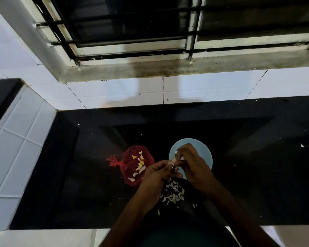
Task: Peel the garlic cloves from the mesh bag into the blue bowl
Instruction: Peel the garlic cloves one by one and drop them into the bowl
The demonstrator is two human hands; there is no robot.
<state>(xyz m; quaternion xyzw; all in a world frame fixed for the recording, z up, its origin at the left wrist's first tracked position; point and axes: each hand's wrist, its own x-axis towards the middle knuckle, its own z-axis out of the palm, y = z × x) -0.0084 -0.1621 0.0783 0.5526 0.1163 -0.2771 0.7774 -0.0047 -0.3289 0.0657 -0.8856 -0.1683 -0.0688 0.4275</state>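
The left hand (157, 173) and right hand (194, 166) meet fingertip to fingertip, both pinching a small pale garlic clove (172, 162) above the near edge of a smooth, round blue bowl (203, 150). Papery white peels (173, 193) lie heaped below the hands. A red mesh bag (132, 157) sits just left of the bowl on a glossy black countertop (78, 175).

We are looking down into a home kitchen. A black stone countertop (78, 175) is running along a far wall of white tiles (114, 91), and the same tiles are covering a raised block (16, 148) at the left. Above the tiles, a barred window (132, 32) is sitting over a stained concrete sill (168, 70). On the counter, a red mesh bag (130, 157) and a blue bowl (200, 148) are lying beside loose garlic skins (173, 193).
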